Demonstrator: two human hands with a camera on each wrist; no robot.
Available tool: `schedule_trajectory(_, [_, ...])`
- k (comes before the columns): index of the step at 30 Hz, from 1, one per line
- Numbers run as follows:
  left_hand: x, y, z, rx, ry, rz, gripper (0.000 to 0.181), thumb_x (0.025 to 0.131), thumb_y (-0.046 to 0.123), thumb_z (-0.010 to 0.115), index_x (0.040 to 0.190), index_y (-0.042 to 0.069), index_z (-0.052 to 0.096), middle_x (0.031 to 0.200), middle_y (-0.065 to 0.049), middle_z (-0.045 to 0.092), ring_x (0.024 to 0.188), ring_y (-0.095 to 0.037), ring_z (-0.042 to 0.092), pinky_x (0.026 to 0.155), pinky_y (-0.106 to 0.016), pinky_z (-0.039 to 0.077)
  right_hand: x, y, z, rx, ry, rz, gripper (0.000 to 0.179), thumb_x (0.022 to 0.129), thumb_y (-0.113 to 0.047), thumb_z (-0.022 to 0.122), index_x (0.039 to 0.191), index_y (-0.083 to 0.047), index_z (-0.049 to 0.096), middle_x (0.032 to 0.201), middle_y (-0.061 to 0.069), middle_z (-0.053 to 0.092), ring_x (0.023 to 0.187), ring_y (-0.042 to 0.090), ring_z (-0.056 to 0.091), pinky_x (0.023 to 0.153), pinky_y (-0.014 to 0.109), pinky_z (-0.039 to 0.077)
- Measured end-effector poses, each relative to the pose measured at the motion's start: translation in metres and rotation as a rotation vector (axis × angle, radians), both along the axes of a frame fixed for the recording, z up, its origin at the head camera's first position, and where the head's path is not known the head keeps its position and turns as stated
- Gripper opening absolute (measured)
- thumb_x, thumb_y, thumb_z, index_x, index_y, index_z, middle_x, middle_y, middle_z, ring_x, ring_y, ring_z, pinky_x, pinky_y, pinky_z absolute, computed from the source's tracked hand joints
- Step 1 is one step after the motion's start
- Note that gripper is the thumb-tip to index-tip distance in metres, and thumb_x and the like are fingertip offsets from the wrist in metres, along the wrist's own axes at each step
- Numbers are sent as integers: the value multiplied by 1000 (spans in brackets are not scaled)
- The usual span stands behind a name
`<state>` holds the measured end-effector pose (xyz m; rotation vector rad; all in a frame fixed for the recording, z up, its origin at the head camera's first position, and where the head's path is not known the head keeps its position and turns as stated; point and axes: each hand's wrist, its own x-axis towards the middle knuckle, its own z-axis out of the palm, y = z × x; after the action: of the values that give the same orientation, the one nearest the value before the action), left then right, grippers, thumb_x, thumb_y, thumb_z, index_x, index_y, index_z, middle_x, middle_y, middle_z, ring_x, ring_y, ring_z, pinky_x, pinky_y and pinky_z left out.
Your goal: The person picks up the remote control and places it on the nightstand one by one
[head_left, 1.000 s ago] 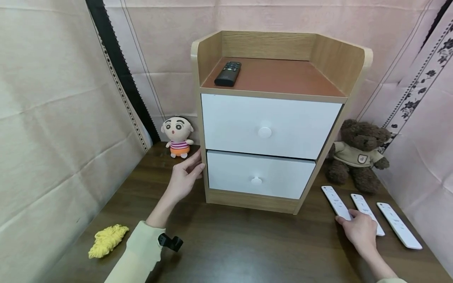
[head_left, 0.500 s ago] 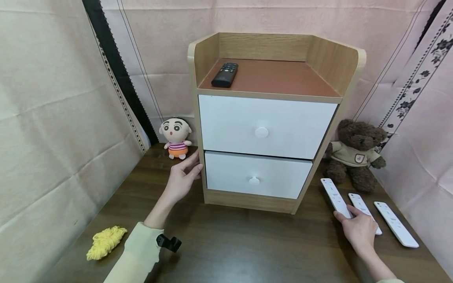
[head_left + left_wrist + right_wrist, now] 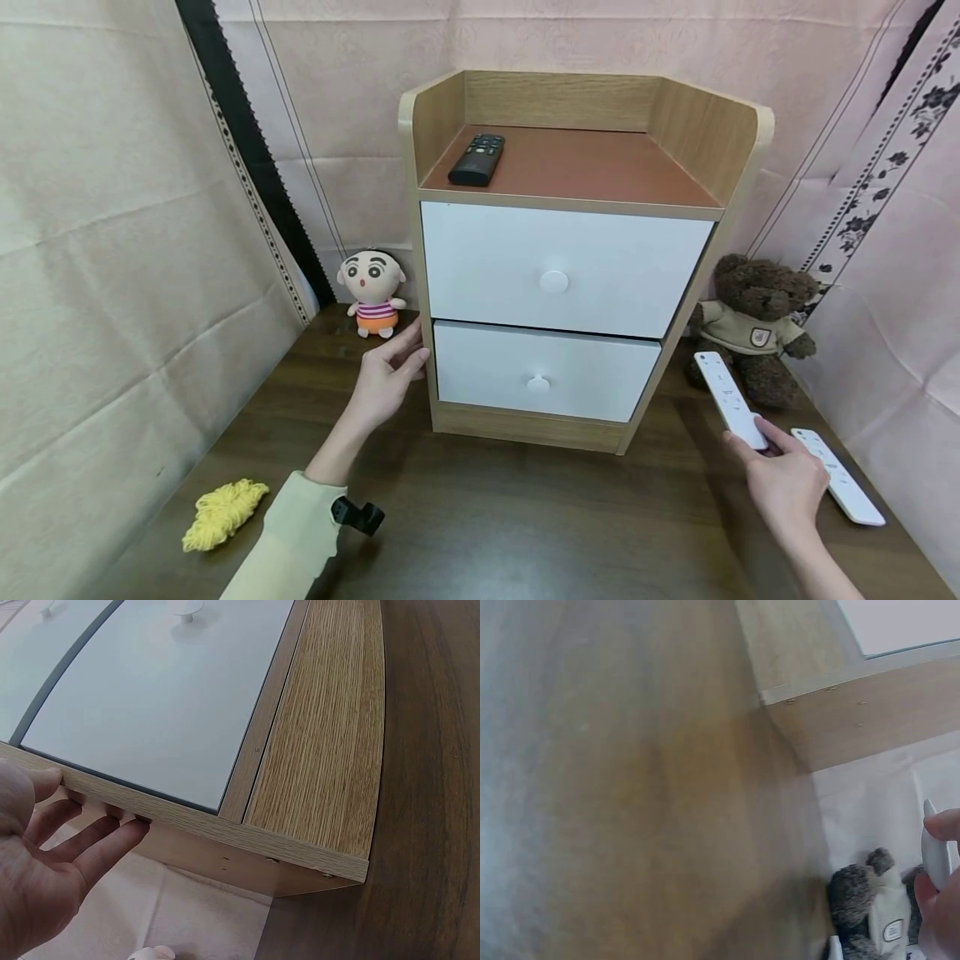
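My left hand rests against the left side of a wooden cabinet with two white drawers. In the left wrist view its fingers lie extended on the side panel and the thumb is at the front edge. Both drawers are closed. My right hand pinches the near end of a white remote control, whose far end tilts up above the table. A second white remote lies to the right of that hand. The middle remote is mostly hidden behind the hand and the held one.
A black remote lies on the cabinet's brown top shelf. Left of the cabinet sits a small doll, right of it a brown teddy bear. Yellow yarn lies at the table's left. Cloth curtains enclose the table.
My right hand has raised the white remote off the table and moved slightly right, now covering most of the middle remote. My left hand stays at the cabinet's side.
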<state>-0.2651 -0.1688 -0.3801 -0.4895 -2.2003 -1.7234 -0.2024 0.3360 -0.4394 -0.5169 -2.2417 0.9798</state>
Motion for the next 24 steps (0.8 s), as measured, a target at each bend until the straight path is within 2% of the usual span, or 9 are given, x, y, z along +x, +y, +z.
schedule_trajectory(1, [0,0,0,0,0,0,50,103,2,61,151,5,50,143,-19,58,117,-34,63,78,-31,62,1,-1,2,-21,24,-10,51,77,-22,90,120,0,75,83,-5,77,90,13,68,74,23,43])
schedule_trajectory(3, [0,0,0,-1,1,1,50,103,2,61,151,5,50,143,-19,58,118,-34,63,78,-31,62,3,-1,8,-70,91,-14,49,76,-20,91,118,0,76,71,-29,66,74,-9,59,64,9,38])
schedule_trajectory(5, [0,0,-1,-1,-1,1,50,103,2,61,151,5,49,144,-19,58,119,-34,63,78,-31,62,6,-3,13,-120,159,-16,48,75,-18,91,117,2,76,68,-45,50,64,-22,50,59,1,37])
schedule_trajectory(8, [1,0,-1,-2,-2,4,50,103,2,61,151,4,49,144,-19,57,119,-34,63,78,-30,62,10,-6,22,-175,262,-4,48,74,-12,91,116,4,76,68,-41,55,61,-20,55,57,0,41])
schedule_trajectory(14, [1,1,-1,0,-1,8,49,103,3,61,151,3,49,144,-19,58,119,-34,63,78,-29,61,13,-11,42,-237,398,6,45,71,-1,91,113,5,76,79,-32,64,66,-16,60,66,1,46])
schedule_trajectory(18, [0,1,-1,-3,-2,6,50,103,3,61,151,3,49,144,-19,57,119,-34,63,78,-30,62,16,-15,56,-287,468,30,45,71,8,87,115,7,75,83,-18,66,67,-12,63,67,3,49])
schedule_trajectory(21, [0,1,-1,-2,-1,6,50,103,3,61,151,4,50,144,-19,57,119,-34,63,81,-39,62,17,-19,64,-291,519,57,46,72,12,85,116,7,74,86,-9,63,68,-9,64,67,5,51])
schedule_trajectory(24, [-1,0,-1,2,0,4,50,103,4,62,151,5,50,144,-18,57,119,-33,63,84,-51,60,18,-23,71,-278,563,69,47,72,12,84,117,4,74,90,-6,64,70,-6,66,69,7,52])
